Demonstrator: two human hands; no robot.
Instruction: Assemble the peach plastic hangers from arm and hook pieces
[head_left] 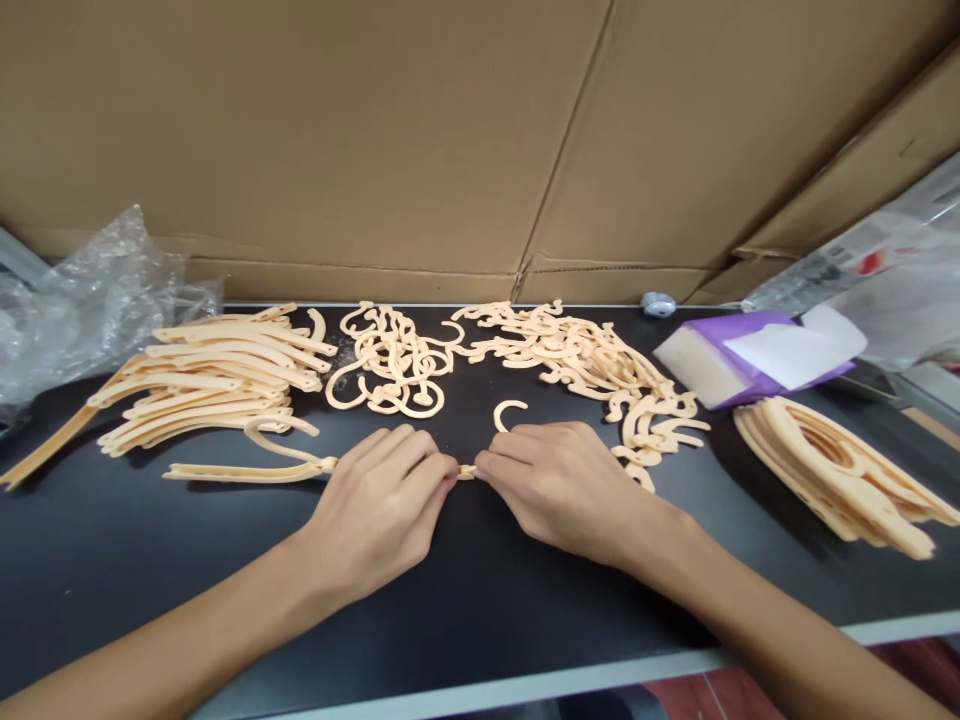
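My left hand (382,500) is closed around a cream plastic clothes hanger (240,471), whose long arm sticks out to the left with a curved hook (281,440) at its joint. Between my two hands a short bit of cream plastic shows. The fingertips of my right hand (559,480) pinch its other end; the fingers cover most of it. A small curved piece (510,408) rises just behind my right knuckles, and I cannot tell whether it is held. Both hands are close together, low over the black table (480,610).
Stacked hanger arms (225,370) lie at left, beside clear plastic wrap (90,290). Loose hooks (394,360) sit at the back middle, with many short curved pieces (577,350) right of them. Folded hangers (832,470) and a purple packet (757,355) are at right. Cardboard (337,130) stands behind.
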